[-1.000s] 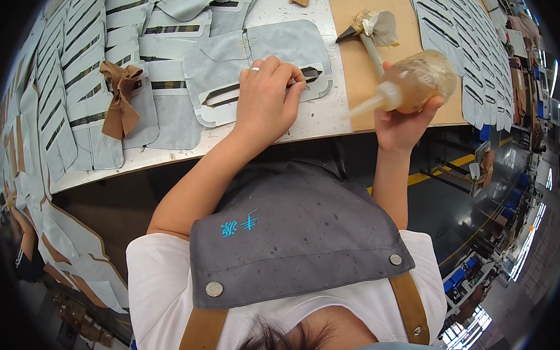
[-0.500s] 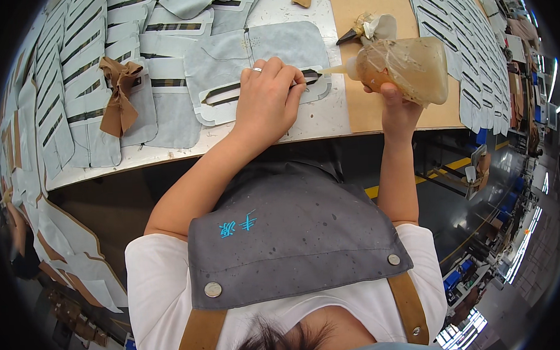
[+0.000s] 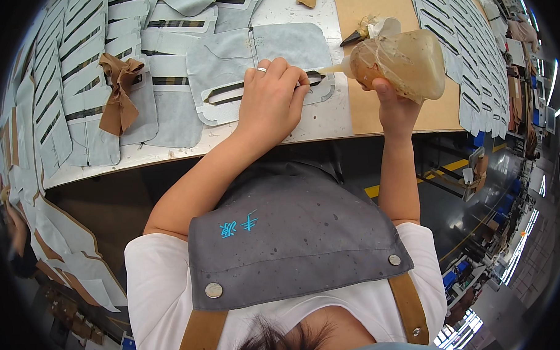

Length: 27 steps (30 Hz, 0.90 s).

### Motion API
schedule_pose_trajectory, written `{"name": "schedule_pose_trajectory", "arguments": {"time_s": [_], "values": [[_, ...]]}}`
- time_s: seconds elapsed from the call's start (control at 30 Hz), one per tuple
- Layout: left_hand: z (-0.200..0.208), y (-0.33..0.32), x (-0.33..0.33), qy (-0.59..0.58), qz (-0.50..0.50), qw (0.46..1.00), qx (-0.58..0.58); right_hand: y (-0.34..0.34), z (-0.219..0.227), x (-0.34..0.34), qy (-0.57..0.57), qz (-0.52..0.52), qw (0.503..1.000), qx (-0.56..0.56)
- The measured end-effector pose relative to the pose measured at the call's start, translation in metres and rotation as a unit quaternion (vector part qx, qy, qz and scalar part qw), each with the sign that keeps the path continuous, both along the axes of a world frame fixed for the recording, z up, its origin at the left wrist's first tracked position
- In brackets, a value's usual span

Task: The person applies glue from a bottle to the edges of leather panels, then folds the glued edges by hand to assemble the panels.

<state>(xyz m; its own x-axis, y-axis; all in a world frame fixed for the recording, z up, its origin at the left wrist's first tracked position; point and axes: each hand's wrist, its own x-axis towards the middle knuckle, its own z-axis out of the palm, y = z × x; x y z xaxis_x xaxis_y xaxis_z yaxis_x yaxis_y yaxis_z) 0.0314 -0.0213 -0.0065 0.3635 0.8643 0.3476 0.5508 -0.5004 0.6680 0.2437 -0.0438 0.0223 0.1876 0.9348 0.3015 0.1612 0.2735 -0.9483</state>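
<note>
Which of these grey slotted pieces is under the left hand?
The grey piece with the bottle nozzle by the right end of its slot. The left hand covers part of it, while other pieces lie clear of that hand.

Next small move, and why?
I'd probably ease the nozzle a little along the dark-edged slot, starting at its right end. The right hand holds the bottle sideways, nozzle pointing at that end, and the left hand rests on the grey panel. Whether the tip touches is unclear.
</note>
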Motion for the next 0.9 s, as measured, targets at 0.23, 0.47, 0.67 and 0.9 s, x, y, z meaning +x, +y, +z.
{"name": "schedule_pose_trajectory", "arguments": {"time_s": [0.23,0.47,0.67,0.9], "values": [[-0.001,0.0,0.0,0.018,-0.003,1.0,-0.003,-0.007,0.014,0.017,-0.006,-0.049,0.999,0.011],[0.01,0.047,-0.024,0.074,0.032,0.993,0.089,-0.026,0.04,0.086,0.459,-0.07,0.883,0.07],[0.048,0.103,-0.031,0.381,-0.048,0.91,-0.156,-0.037,0.025,0.08,0.464,-0.065,0.882,0.055],[0.053,0.032,-0.071,-0.168,0.077,0.924,-0.333,-0.041,0.025,0.051,0.392,-0.155,0.907,0.01]]}}
